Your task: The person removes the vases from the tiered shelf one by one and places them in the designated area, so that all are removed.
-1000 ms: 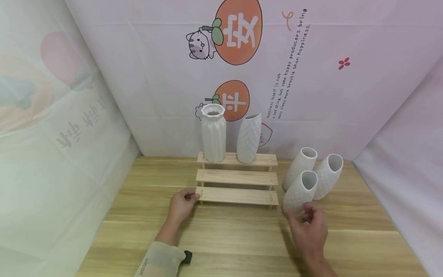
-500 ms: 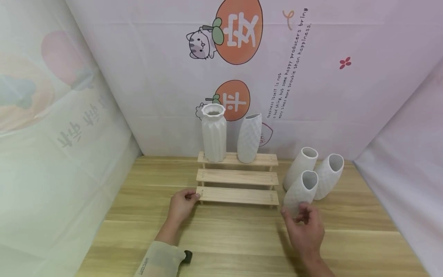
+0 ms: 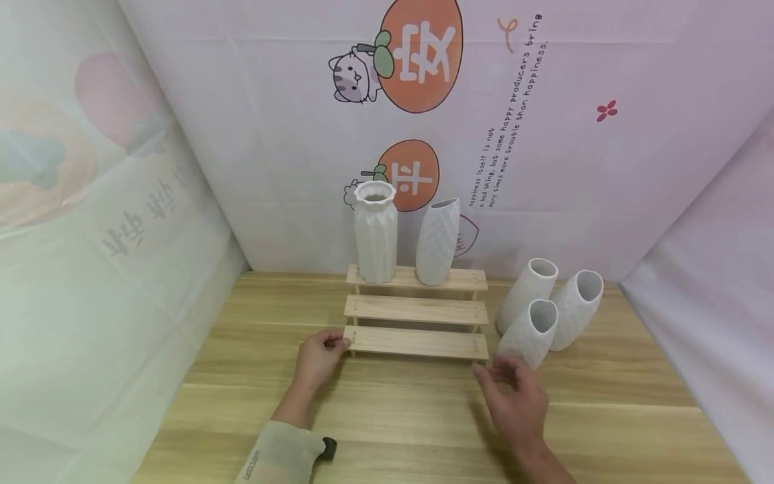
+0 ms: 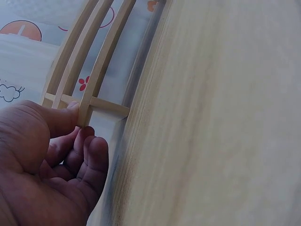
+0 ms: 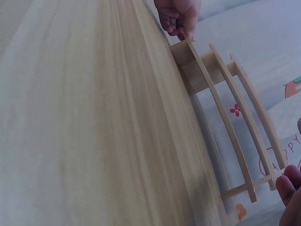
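A three-step wooden display rack (image 3: 417, 309) stands on the table. My left hand (image 3: 318, 359) pinches the left end of its lowest step; the left wrist view shows the thumb on top and fingers (image 4: 96, 150) curled beneath. My right hand (image 3: 514, 407) hovers by the front right corner of the rack, fingers loosely bent and holding nothing. Just behind it is a white textured vase (image 3: 527, 339), its base partly hidden by the hand. On the top step stand a white fluted vase (image 3: 376, 235) and a white dimpled vase (image 3: 438, 245) with a slanted mouth.
Two more white vases stand at the right: a smooth-looking one (image 3: 525, 296) and a textured one (image 3: 577, 312), close together. A printed cloth (image 3: 290, 134) hangs behind the wooden table (image 3: 411, 430), with pale cloth walls on both sides.
My right hand has moved left, away from the front textured vase and toward the right end of the rack. My left hand keeps its hold. The vases have stayed in place.
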`<control>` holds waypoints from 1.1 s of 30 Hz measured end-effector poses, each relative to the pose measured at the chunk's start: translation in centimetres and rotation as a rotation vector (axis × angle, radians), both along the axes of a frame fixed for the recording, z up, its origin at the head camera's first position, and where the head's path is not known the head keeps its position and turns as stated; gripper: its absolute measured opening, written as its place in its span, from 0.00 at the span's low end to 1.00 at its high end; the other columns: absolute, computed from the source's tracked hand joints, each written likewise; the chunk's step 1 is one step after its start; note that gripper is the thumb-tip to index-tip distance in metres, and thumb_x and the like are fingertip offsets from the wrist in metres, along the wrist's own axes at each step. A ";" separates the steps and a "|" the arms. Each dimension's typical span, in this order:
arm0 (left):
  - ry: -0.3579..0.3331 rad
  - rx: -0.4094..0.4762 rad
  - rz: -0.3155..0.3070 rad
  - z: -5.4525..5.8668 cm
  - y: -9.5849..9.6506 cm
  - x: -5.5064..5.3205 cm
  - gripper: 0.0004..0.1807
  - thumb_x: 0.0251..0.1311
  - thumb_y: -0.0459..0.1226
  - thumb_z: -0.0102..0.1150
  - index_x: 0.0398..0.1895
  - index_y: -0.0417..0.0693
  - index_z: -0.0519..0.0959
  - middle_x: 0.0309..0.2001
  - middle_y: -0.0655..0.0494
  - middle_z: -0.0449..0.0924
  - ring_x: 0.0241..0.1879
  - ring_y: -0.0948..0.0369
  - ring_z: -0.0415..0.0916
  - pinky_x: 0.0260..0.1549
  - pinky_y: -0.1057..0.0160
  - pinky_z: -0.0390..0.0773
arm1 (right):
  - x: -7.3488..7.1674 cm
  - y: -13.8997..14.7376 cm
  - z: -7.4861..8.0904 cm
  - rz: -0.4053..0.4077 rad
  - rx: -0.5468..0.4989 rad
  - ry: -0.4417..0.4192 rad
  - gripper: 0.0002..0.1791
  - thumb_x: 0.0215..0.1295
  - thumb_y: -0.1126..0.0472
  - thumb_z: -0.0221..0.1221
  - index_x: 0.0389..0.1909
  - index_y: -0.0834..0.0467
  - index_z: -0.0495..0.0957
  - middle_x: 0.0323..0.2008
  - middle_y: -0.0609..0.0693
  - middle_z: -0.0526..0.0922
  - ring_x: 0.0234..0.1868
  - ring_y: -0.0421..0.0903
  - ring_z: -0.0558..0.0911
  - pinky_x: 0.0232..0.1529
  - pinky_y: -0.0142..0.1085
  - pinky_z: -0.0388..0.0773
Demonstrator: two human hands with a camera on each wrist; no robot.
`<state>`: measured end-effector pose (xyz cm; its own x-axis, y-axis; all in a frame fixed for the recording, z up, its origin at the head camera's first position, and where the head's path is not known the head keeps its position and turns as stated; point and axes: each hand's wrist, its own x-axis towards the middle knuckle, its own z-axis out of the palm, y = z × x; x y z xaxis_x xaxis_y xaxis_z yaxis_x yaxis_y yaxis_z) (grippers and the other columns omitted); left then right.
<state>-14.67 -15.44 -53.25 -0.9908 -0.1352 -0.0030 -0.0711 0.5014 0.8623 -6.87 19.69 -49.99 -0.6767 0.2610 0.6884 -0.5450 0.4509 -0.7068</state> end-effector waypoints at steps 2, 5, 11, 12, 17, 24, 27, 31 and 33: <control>0.000 -0.006 0.001 -0.1 0.0 0.0 0.13 0.67 0.43 0.70 0.47 0.45 0.87 0.38 0.59 0.85 0.39 0.60 0.80 0.42 0.58 0.83 | 0.1 -0.5 0.9 0.021 0.002 0.010 0.21 0.38 0.85 0.75 0.37 0.73 0.80 0.30 0.63 0.83 0.28 0.42 0.85 0.32 0.26 0.83; -0.004 -0.006 0.000 -0.2 0.0 0.0 0.13 0.67 0.43 0.70 0.48 0.45 0.87 0.38 0.59 0.85 0.39 0.60 0.80 0.42 0.58 0.83 | 0.2 -1.0 1.9 0.031 0.007 -0.013 0.22 0.40 0.83 0.75 0.39 0.74 0.80 0.32 0.65 0.83 0.32 0.39 0.85 0.37 0.24 0.82; -0.003 -0.001 0.002 -0.2 0.0 0.0 0.13 0.67 0.43 0.70 0.47 0.45 0.87 0.37 0.59 0.85 0.39 0.60 0.80 0.41 0.58 0.82 | 0.0 -1.4 2.5 0.034 -0.006 -0.126 0.26 0.44 0.79 0.77 0.47 0.73 0.80 0.41 0.64 0.86 0.39 0.39 0.86 0.43 0.23 0.81; -0.003 -0.001 0.004 -0.2 0.1 0.0 0.13 0.67 0.43 0.70 0.47 0.45 0.87 0.37 0.59 0.85 0.39 0.60 0.80 0.41 0.58 0.82 | -0.1 -1.5 2.4 0.038 -0.013 -0.140 0.27 0.45 0.79 0.78 0.49 0.73 0.80 0.43 0.64 0.85 0.40 0.38 0.86 0.44 0.23 0.81; 0.003 0.005 0.007 -0.1 0.1 0.0 0.12 0.66 0.42 0.70 0.46 0.45 0.87 0.37 0.59 0.86 0.39 0.60 0.81 0.41 0.58 0.83 | -1.3 -1.3 1.1 0.034 -0.001 -0.165 0.31 0.45 0.76 0.79 0.53 0.72 0.80 0.47 0.64 0.85 0.45 0.41 0.85 0.47 0.26 0.82; 0.000 0.005 0.012 -0.1 0.0 0.0 0.12 0.66 0.42 0.71 0.46 0.45 0.87 0.37 0.59 0.86 0.39 0.60 0.81 0.41 0.58 0.83 | -2.8 -1.1 0.3 0.061 0.042 -0.186 0.34 0.49 0.68 0.80 0.58 0.68 0.79 0.54 0.60 0.84 0.53 0.56 0.83 0.54 0.29 0.80; 0.002 0.005 0.012 -0.1 0.0 0.0 0.13 0.66 0.42 0.71 0.46 0.44 0.87 0.37 0.59 0.86 0.39 0.60 0.81 0.41 0.58 0.83 | -3.1 -1.2 0.7 0.050 0.049 -0.226 0.35 0.52 0.64 0.80 0.61 0.67 0.77 0.56 0.59 0.83 0.55 0.54 0.82 0.56 0.27 0.78; 0.005 0.003 0.012 0.0 0.0 0.0 0.13 0.66 0.43 0.71 0.46 0.44 0.87 0.37 0.59 0.86 0.39 0.60 0.81 0.41 0.58 0.83 | -3.6 -1.2 1.0 0.041 0.049 -0.278 0.36 0.54 0.60 0.80 0.62 0.67 0.77 0.56 0.59 0.83 0.56 0.55 0.82 0.57 0.28 0.77; 0.002 0.005 0.011 0.0 0.0 0.0 0.12 0.66 0.43 0.71 0.46 0.45 0.87 0.36 0.59 0.86 0.38 0.60 0.80 0.40 0.58 0.83 | -3.8 -1.3 1.1 0.039 0.047 -0.294 0.37 0.54 0.59 0.80 0.63 0.66 0.77 0.57 0.59 0.83 0.56 0.56 0.82 0.58 0.30 0.78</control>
<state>-14.70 -15.41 -53.24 -0.9892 -0.1465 -0.0017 -0.0750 0.4966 0.8647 -10.68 18.39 -48.86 -0.8578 0.2034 0.4721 -0.3374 0.4701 -0.8156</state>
